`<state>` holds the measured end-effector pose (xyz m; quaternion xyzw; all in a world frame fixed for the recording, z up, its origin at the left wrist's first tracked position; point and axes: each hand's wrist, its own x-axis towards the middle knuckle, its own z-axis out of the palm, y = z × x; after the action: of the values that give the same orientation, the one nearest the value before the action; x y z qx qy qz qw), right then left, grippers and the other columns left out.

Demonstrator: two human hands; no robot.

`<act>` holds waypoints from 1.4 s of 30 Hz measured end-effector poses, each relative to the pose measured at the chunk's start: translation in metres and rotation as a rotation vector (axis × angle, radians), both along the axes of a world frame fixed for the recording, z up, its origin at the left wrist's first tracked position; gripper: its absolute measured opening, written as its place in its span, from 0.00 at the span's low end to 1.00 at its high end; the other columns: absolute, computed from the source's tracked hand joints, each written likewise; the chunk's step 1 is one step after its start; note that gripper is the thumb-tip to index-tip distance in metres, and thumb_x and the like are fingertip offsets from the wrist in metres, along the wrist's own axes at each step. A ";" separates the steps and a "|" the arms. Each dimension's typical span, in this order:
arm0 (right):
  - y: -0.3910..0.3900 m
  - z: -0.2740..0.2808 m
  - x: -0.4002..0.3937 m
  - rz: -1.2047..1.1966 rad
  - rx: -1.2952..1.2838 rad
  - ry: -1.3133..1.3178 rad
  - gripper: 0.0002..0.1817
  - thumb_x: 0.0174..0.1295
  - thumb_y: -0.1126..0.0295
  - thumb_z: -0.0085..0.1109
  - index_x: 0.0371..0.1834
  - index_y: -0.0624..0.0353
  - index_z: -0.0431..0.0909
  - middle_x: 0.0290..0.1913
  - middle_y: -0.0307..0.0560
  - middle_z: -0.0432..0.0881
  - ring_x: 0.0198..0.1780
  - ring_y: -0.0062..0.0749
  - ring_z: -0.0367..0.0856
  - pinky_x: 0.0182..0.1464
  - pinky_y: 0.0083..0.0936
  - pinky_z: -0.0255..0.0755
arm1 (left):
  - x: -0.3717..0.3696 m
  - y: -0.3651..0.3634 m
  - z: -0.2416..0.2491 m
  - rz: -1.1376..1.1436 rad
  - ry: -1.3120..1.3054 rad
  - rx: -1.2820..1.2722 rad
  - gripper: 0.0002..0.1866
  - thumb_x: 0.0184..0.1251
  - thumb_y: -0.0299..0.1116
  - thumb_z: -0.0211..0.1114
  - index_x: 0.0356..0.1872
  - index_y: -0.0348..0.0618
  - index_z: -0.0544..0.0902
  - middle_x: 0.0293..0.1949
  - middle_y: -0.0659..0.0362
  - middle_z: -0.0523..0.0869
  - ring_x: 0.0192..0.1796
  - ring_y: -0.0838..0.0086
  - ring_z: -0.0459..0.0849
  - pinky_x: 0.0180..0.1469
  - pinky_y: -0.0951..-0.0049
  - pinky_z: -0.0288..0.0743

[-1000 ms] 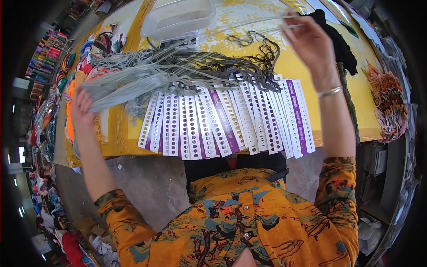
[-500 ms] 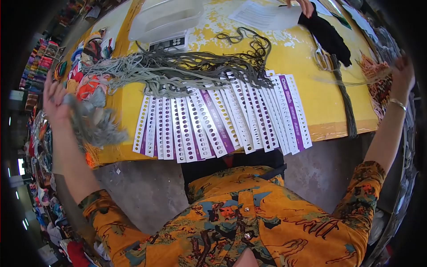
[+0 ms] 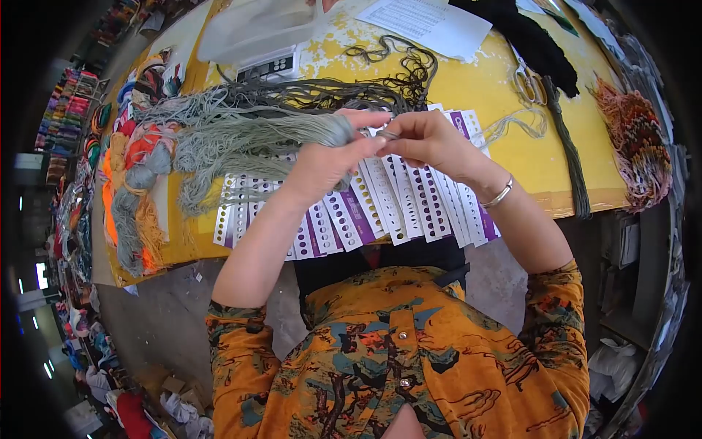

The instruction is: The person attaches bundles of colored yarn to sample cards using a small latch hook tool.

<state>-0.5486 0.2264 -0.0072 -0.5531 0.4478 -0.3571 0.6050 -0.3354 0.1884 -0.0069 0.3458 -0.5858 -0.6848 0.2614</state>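
My left hand (image 3: pixel 322 164) is closed around one end of a pale grey-green thread bundle (image 3: pixel 256 132), whose loose strands trail leftward over the table. Touching it fingertip to fingertip, my right hand (image 3: pixel 435 146) pinches a bit of the same thread at the gathered end. Beneath both hands lies a fan of white and purple punched thread cards (image 3: pixel 369 197). Darker grey-green threads (image 3: pixel 344 95) run across the tops of these cards. A few pale loose strands (image 3: pixel 515 124) rest to the right of my right hand.
On the yellow table (image 3: pixel 526 172) are scissors (image 3: pixel 528 84), a dark green skein (image 3: pixel 570 168), black cloth (image 3: pixel 530 44) and a printed sheet (image 3: pixel 431 25). A clear plastic bin (image 3: pixel 256 33) stands by a scale (image 3: pixel 270 66). Coloured skeins (image 3: pixel 139 175) hang at left. Another person's fingers (image 3: pixel 327 4) show at the top.
Both my hands have come from far apart to meet over the cards, the left bringing the thread bundle. The right has let go of the pale strands. The printed sheet has shifted left.
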 end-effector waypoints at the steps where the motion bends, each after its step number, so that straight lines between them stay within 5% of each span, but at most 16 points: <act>1: 0.000 -0.002 0.002 0.018 0.030 -0.034 0.06 0.62 0.71 0.63 0.37 0.62 0.83 0.32 0.37 0.84 0.28 0.11 0.76 0.28 0.11 0.67 | -0.007 0.002 -0.011 0.061 0.020 -0.252 0.16 0.63 0.30 0.68 0.52 0.38 0.83 0.39 0.63 0.79 0.35 0.82 0.77 0.33 0.82 0.71; 2: -0.001 -0.003 0.004 0.036 0.060 -0.068 0.06 0.62 0.72 0.63 0.36 0.63 0.83 0.32 0.38 0.84 0.27 0.13 0.77 0.28 0.12 0.68 | -0.010 0.003 -0.020 0.122 0.040 -0.504 0.14 0.63 0.30 0.69 0.48 0.38 0.85 0.36 0.64 0.78 0.35 0.82 0.77 0.33 0.82 0.72; 3: 0.001 -0.003 0.008 -0.008 0.089 -0.106 0.06 0.61 0.72 0.63 0.36 0.64 0.82 0.31 0.39 0.83 0.26 0.14 0.78 0.28 0.13 0.71 | -0.011 0.005 -0.020 0.174 0.068 -0.513 0.09 0.62 0.30 0.70 0.40 0.36 0.85 0.34 0.64 0.77 0.38 0.81 0.78 0.35 0.79 0.73; 7: 0.001 -0.011 0.009 -0.030 0.192 -0.108 0.07 0.62 0.73 0.64 0.41 0.63 0.80 0.29 0.35 0.82 0.26 0.13 0.76 0.29 0.11 0.69 | -0.012 0.003 -0.022 0.218 -0.063 -0.588 0.08 0.64 0.32 0.69 0.36 0.36 0.84 0.30 0.65 0.77 0.34 0.82 0.77 0.32 0.79 0.71; 12: 0.004 -0.013 0.013 -0.219 -0.221 0.400 0.08 0.62 0.72 0.65 0.42 0.62 0.80 0.24 0.33 0.78 0.26 0.10 0.71 0.30 0.14 0.66 | -0.014 0.001 -0.023 0.203 -0.060 0.120 0.11 0.67 0.38 0.68 0.35 0.40 0.83 0.31 0.64 0.81 0.26 0.84 0.72 0.26 0.83 0.62; 16: -0.004 -0.039 0.014 -0.404 -0.381 0.323 0.06 0.64 0.72 0.64 0.38 0.64 0.81 0.26 0.35 0.79 0.28 0.10 0.71 0.31 0.14 0.67 | -0.019 -0.002 -0.033 0.286 -0.001 0.184 0.13 0.67 0.41 0.67 0.40 0.41 0.83 0.35 0.60 0.85 0.23 0.84 0.73 0.23 0.83 0.61; 19: -0.026 -0.070 0.000 -0.484 -0.184 0.116 0.06 0.65 0.72 0.61 0.38 0.65 0.81 0.29 0.33 0.81 0.30 0.11 0.74 0.32 0.14 0.69 | -0.021 -0.006 -0.029 0.375 -0.003 0.325 0.15 0.68 0.41 0.64 0.46 0.39 0.82 0.43 0.53 0.86 0.23 0.81 0.75 0.22 0.83 0.61; 22: -0.029 -0.088 -0.005 -0.460 -0.167 0.215 0.09 0.63 0.68 0.61 0.38 0.63 0.82 0.32 0.40 0.85 0.35 0.18 0.79 0.40 0.21 0.74 | -0.030 -0.006 -0.028 0.406 -0.137 0.370 0.15 0.70 0.37 0.59 0.49 0.36 0.81 0.49 0.48 0.84 0.22 0.79 0.78 0.20 0.82 0.61; 25: -0.026 -0.089 -0.005 -0.402 -0.147 0.116 0.09 0.64 0.68 0.59 0.39 0.63 0.80 0.34 0.41 0.85 0.37 0.18 0.80 0.43 0.20 0.74 | -0.038 -0.007 -0.037 0.380 -0.128 0.417 0.15 0.69 0.33 0.57 0.51 0.35 0.80 0.45 0.51 0.85 0.21 0.78 0.79 0.20 0.81 0.62; 30: -0.025 -0.086 -0.007 -0.371 -0.148 0.075 0.09 0.64 0.68 0.58 0.39 0.63 0.79 0.35 0.42 0.85 0.38 0.20 0.80 0.45 0.20 0.74 | -0.052 -0.011 -0.052 0.253 -0.229 0.127 0.11 0.66 0.29 0.63 0.46 0.35 0.80 0.32 0.60 0.84 0.21 0.83 0.74 0.20 0.81 0.61; 36: -0.015 -0.075 -0.002 -0.450 -0.257 0.320 0.09 0.62 0.68 0.59 0.39 0.61 0.81 0.35 0.46 0.86 0.37 0.30 0.84 0.44 0.25 0.76 | -0.054 -0.011 -0.059 0.261 -0.239 0.081 0.06 0.61 0.21 0.61 0.38 0.31 0.80 0.25 0.59 0.80 0.18 0.81 0.73 0.20 0.78 0.66; 38: -0.014 -0.079 -0.003 -0.504 -0.275 0.355 0.06 0.64 0.71 0.60 0.39 0.63 0.80 0.31 0.38 0.82 0.33 0.13 0.75 0.37 0.16 0.71 | -0.050 -0.010 -0.060 0.270 -0.234 0.104 0.06 0.60 0.21 0.62 0.38 0.30 0.80 0.24 0.60 0.79 0.17 0.81 0.72 0.19 0.78 0.65; 42: -0.015 -0.084 -0.001 -0.450 -0.354 0.352 0.06 0.62 0.72 0.61 0.37 0.64 0.80 0.28 0.36 0.81 0.30 0.15 0.74 0.35 0.18 0.71 | -0.046 -0.008 -0.056 0.249 -0.223 0.112 0.08 0.60 0.22 0.63 0.41 0.32 0.79 0.22 0.63 0.78 0.18 0.84 0.71 0.18 0.81 0.59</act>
<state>-0.5492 0.2116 -0.0913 -0.5901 0.5872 -0.4529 0.3192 -0.3817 0.1803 -0.0626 0.5034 -0.5248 -0.6362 0.2580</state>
